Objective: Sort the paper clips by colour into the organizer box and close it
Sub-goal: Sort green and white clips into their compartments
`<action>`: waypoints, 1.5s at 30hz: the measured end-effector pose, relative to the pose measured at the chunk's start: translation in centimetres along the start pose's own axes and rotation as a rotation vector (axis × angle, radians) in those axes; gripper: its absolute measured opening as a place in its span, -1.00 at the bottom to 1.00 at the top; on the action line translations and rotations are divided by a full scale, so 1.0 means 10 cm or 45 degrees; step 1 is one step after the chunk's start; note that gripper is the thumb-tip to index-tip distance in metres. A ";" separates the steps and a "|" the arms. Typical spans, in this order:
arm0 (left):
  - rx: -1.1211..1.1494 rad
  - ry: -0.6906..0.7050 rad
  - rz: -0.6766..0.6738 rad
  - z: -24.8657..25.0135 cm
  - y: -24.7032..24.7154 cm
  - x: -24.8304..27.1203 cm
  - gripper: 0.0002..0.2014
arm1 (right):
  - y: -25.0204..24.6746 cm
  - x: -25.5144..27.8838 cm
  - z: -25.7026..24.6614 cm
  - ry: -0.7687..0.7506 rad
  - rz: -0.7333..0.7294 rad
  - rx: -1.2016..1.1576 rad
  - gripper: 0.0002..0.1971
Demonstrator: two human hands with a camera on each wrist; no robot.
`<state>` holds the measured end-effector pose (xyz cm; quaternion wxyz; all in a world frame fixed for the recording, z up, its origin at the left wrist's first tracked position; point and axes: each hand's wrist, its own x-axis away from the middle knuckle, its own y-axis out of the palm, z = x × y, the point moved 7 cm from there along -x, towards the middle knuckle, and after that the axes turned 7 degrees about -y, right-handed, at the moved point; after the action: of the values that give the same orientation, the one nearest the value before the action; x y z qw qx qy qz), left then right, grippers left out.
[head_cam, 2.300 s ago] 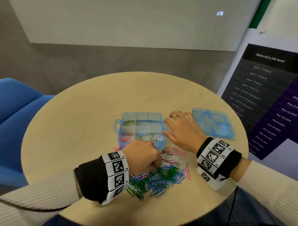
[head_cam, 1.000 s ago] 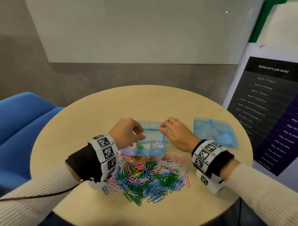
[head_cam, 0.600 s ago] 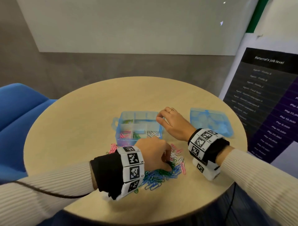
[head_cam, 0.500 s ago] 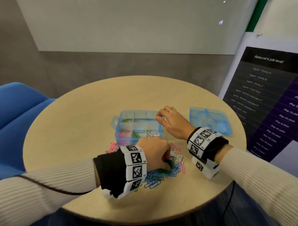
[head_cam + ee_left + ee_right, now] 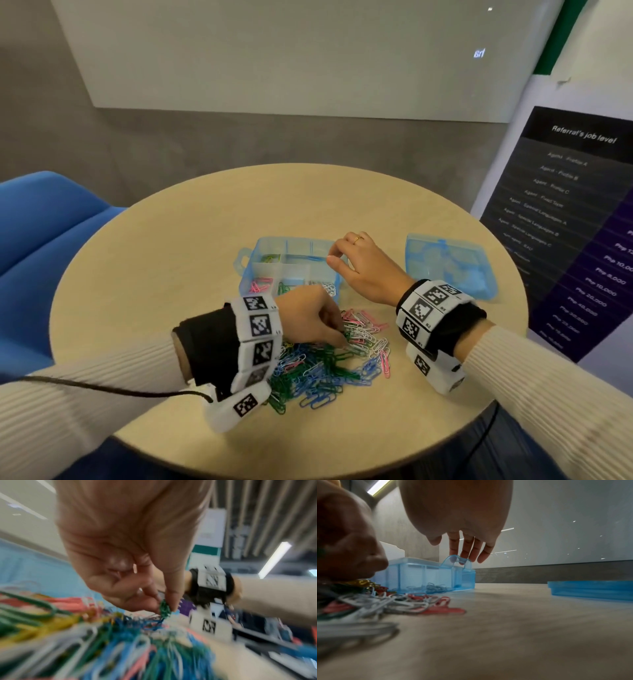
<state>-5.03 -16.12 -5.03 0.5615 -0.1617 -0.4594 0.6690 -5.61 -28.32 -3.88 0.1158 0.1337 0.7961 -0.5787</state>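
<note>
The open blue organizer box [image 5: 291, 270] [image 5: 419, 574] stands mid-table, with pink, green and white clips in its near compartments. A mixed pile of paper clips [image 5: 329, 366] [image 5: 385, 601] lies in front of it. My left hand [image 5: 340, 337] [image 5: 165, 607] is down in the pile and pinches a few green clips [image 5: 165, 609] between thumb and fingertips. My right hand [image 5: 334, 260] [image 5: 451, 551] rests at the box's right end, its fairly straight fingers [image 5: 467, 555] touching the handle loop [image 5: 456, 560], the thumb apart.
The box's blue lid [image 5: 448, 263] [image 5: 590, 589] lies flat on the round wooden table [image 5: 171, 274], to the right of my right hand. A blue chair [image 5: 44, 226] stands at the left and a dark poster [image 5: 565, 222] at the right.
One second ago my left hand was over the box; it has come back down to the pile and now pinches green clips. My right hand has stayed at the box's right end.
</note>
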 end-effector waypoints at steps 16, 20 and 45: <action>0.903 -0.288 -0.174 -0.47 -0.56 0.13 -0.89 | 0.00 0.03 0.01 -0.002 -0.005 0.041 -0.73; 0.996 -0.311 -0.072 -0.58 -0.67 0.10 -0.88 | -0.02 0.05 0.03 0.039 0.002 0.048 -0.69; 1.663 -0.106 0.114 -0.45 -0.59 -0.35 -0.63 | -0.10 0.04 -0.22 -0.043 0.178 -0.678 -0.87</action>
<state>2.92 -17.69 -3.73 0.4976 0.2196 0.0272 0.8387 -6.43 -26.51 -2.48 0.1999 0.1435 0.9071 -0.3416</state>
